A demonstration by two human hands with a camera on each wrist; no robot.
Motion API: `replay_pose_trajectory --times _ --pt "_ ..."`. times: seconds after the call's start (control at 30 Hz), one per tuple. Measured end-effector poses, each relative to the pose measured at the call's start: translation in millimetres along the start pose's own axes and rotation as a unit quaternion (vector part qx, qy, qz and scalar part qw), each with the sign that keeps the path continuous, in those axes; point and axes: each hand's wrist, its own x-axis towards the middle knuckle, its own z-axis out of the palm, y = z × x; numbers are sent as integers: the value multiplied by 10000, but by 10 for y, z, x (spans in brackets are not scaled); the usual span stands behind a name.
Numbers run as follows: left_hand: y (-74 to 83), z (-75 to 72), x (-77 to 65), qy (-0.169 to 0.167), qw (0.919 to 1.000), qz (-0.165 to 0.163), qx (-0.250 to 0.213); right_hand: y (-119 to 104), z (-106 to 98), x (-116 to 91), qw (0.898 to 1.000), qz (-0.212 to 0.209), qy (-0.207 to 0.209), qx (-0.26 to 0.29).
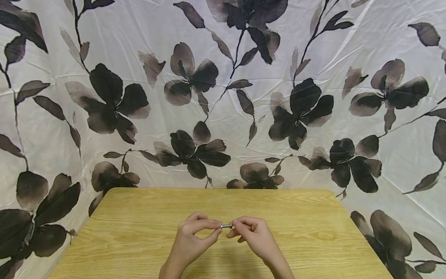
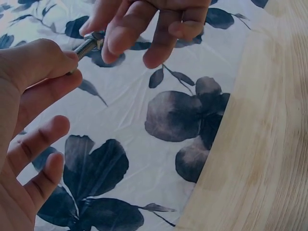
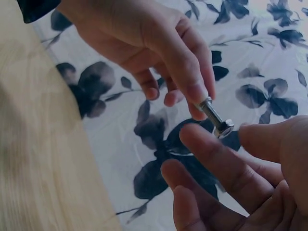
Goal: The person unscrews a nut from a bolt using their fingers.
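Note:
A small silver hex-head bolt [image 1: 225,226] lies level between the two hands in the head view. My left hand [image 1: 191,234] pinches its threaded end between thumb and fingertips, hiding that end. The hex head [image 3: 224,128] points toward my right hand [image 1: 252,234]. In the right wrist view, the right thumb [image 3: 269,139] is just short of the bolt head, with a small gap, and the other fingers are spread and lightly bent below. From the left wrist view, the bolt's thread [image 2: 86,47] shows between the left fingertips and the right hand's fingers [image 2: 130,29].
Below both hands stretches a light wood-grain table [image 1: 139,209] with rounded far corners. A white cloth [image 1: 244,128] printed with dark flowers hangs behind it and along both sides. A dark band [image 3: 38,8] shows at the left wrist.

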Motion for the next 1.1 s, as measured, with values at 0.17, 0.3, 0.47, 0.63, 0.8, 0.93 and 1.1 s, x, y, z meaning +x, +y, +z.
replay_pose_trajectory --times 0.17,0.3,0.47,0.63,0.8,0.93,1.1 --pt "0 12 -12 -88 10000 -17 12 18 -6 -6 10000 -49 -53 -39" --pt "-9 14 -19 -109 9999 -11 30 11 -7 -11 9999 -97 -31 -38" --pt "-20 6 -24 -152 9998 -152 -22 6 -2 -10 9998 -217 -5 7" --pt "-30 -16 -13 -146 9993 -341 -75 9 9 30 9985 -532 70 -82" --pt "-14 -26 -20 -225 9983 -529 -30 12 6 24 9978 -657 88 -70" --pt "7 -26 -38 -260 9979 -596 57 32 3 1 9971 -755 40 -30" --pt "22 -18 -41 -270 9972 -686 153 51 -4 -3 9960 -888 -13 6"
